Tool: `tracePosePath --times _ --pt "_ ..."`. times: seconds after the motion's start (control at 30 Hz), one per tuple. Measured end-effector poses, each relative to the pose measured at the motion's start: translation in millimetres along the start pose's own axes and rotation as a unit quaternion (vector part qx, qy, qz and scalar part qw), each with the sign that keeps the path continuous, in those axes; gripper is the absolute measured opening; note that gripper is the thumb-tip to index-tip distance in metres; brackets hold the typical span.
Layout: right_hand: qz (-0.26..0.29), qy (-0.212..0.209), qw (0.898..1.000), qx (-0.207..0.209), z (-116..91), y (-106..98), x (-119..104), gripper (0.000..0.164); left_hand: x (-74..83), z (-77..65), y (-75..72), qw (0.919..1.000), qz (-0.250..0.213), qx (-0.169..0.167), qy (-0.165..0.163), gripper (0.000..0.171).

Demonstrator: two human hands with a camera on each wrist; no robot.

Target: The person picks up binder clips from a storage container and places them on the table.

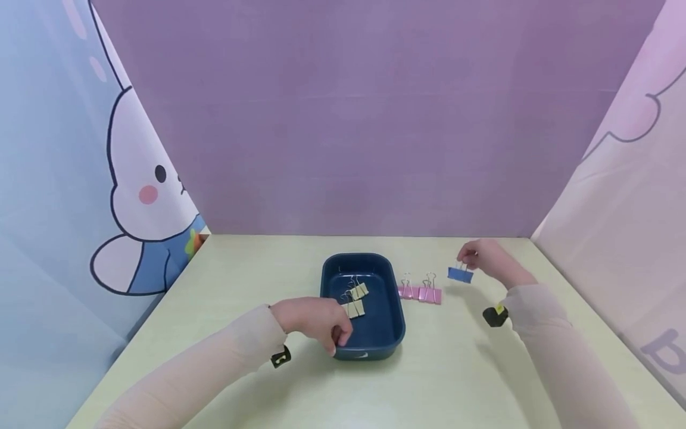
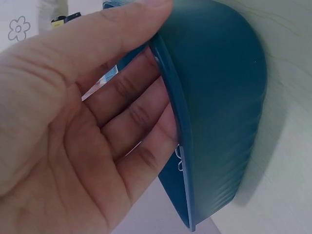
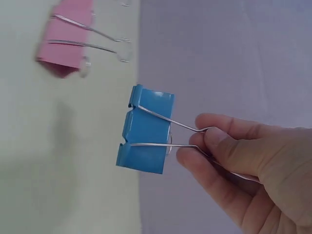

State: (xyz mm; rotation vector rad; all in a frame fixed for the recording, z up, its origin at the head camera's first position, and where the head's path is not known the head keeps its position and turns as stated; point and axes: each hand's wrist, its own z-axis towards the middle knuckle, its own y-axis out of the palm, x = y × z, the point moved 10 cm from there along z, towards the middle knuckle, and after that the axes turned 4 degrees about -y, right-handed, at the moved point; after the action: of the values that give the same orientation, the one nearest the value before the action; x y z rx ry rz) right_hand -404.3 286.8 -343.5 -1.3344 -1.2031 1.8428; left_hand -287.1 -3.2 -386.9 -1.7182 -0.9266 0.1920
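"Where's the left hand (image 1: 315,322)?"

"On the near-left corner of the dark blue tray (image 1: 401,319), pinching the rim, thumb outside, fingers curled inside."

"And the right hand (image 1: 490,260)?"

"Thumb and fingers close tightly on the wire handles of the blue clip (image 1: 460,274), holding it up over the table (image 1: 439,375)."

"Any room around it?"

"Pale tabletop runs from there to the right edge. Leftward, two pink clips (image 1: 430,296) stand between it and the tray, one just beside the tray wall."

"Inside the tray?"

"Two yellow clips (image 1: 355,309) in the left half; tray floor shows right of them."
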Motion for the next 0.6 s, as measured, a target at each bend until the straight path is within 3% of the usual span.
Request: tracePosePath --times 0.27,0.6 --pt "0.028 0.000 0.999 -0.045 -3 34 4 0.014 -0.4 1.8 1.4 0.9999 0.009 0.002 0.006 0.019" --pt "0.048 0.015 0.997 -0.066 -4 51 7 0.018 -1.3 2.6 1.6 1.0000 0.008 0.002 0.004 0.018"
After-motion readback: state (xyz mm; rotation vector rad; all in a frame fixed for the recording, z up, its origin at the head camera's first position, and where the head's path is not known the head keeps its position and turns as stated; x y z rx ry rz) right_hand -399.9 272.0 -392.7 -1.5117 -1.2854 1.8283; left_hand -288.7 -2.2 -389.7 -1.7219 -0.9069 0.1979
